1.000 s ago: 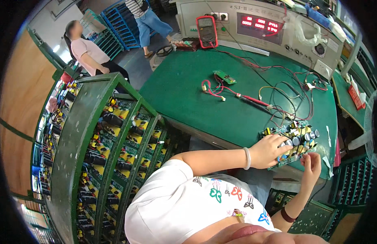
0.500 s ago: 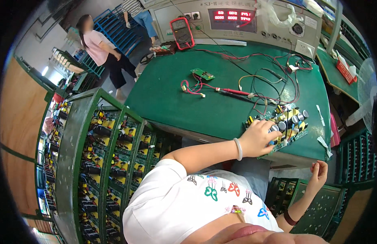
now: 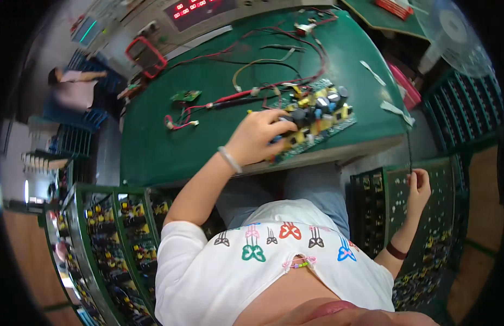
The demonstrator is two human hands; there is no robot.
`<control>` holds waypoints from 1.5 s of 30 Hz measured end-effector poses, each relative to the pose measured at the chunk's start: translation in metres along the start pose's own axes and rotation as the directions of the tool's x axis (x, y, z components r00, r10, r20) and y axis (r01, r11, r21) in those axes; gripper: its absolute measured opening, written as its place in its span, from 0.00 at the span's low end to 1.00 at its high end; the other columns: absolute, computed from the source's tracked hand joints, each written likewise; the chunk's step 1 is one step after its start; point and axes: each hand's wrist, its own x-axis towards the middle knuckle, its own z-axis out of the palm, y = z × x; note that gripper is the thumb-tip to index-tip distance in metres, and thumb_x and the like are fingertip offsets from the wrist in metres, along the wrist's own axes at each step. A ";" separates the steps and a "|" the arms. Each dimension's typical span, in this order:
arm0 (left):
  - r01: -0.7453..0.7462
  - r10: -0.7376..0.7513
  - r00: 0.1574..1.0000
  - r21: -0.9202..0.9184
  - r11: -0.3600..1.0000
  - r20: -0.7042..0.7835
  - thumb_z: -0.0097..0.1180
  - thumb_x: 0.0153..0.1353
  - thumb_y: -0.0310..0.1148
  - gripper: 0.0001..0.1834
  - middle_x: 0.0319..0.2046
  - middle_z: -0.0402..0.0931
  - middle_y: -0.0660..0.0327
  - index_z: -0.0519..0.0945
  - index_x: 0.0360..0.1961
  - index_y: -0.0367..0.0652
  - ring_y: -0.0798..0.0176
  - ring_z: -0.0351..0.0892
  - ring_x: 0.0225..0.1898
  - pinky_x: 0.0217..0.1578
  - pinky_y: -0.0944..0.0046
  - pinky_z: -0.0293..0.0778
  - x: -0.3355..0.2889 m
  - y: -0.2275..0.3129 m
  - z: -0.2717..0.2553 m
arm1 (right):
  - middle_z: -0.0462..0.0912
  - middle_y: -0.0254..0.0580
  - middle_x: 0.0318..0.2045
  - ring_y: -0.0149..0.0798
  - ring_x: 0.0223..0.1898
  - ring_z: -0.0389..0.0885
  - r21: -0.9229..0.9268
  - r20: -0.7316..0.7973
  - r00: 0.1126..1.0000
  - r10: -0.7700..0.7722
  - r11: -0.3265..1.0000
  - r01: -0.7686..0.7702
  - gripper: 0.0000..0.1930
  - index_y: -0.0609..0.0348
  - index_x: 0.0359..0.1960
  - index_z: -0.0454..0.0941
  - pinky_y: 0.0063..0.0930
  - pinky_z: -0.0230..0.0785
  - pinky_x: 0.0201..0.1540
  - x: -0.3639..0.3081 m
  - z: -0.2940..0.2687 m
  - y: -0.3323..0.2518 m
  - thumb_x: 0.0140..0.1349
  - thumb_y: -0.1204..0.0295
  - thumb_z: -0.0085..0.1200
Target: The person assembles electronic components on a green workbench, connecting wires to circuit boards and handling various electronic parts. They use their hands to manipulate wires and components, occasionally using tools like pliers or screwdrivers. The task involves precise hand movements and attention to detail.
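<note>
A populated circuit board (image 3: 317, 122) lies near the front edge of the green table, crowded with yellow transformers and dark round capacitors. My left hand (image 3: 260, 136) is closed over its left end, fingers curled around the parts there; the fingertips are partly hidden among them. Off the table's right side, my right hand (image 3: 419, 185) is pinched together. A thin dark cord (image 3: 409, 149) runs up from its fingertips toward a white strip (image 3: 397, 112) at the table's edge.
Red and black test leads (image 3: 235, 98) cross the table (image 3: 208, 141) behind the board. A small green board (image 3: 186, 96) with wires lies left. Farther back are a red multimeter (image 3: 146, 57) and a lit panel (image 3: 192, 12). Racks of boards (image 3: 121, 228) stand left; a fan (image 3: 453, 32) stands right.
The view has swung, shifting the table left and up in the picture. My left hand stays on the board. A dark cord now shows at my right fingertips. A person in the background has moved.
</note>
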 end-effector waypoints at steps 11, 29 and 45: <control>0.177 -0.180 0.980 0.049 0.983 0.080 0.61 0.60 0.28 0.14 0.61 0.69 0.50 0.79 0.47 0.41 0.46 0.69 0.59 0.60 0.53 0.64 -0.015 0.020 -0.007 | 0.85 0.44 0.35 0.40 0.38 0.85 -0.388 -0.317 0.897 0.308 0.821 -0.419 0.13 0.58 0.44 0.80 0.32 0.74 0.45 -0.037 -0.081 0.144 0.59 0.66 0.57; 0.177 -0.196 0.960 0.108 0.978 0.201 0.57 0.64 0.24 0.31 0.59 0.68 0.50 0.65 0.68 0.37 0.52 0.70 0.56 0.57 0.57 0.66 0.061 0.034 0.025 | 0.61 0.55 0.67 0.62 0.65 0.65 -0.701 -0.571 0.682 0.457 0.161 -0.695 0.40 0.46 0.68 0.61 0.53 0.66 0.66 -0.122 -0.347 0.257 0.54 0.73 0.69; 0.275 -0.304 0.951 0.303 0.912 0.050 0.60 0.63 0.36 0.29 0.52 0.69 0.46 0.69 0.61 0.32 0.43 0.70 0.56 0.59 0.53 0.65 0.077 0.039 0.051 | 0.63 0.54 0.68 0.56 0.69 0.61 -0.845 -0.208 0.834 0.512 0.335 -0.416 0.49 0.55 0.67 0.65 0.44 0.60 0.69 -0.076 -0.416 0.321 0.37 0.72 0.75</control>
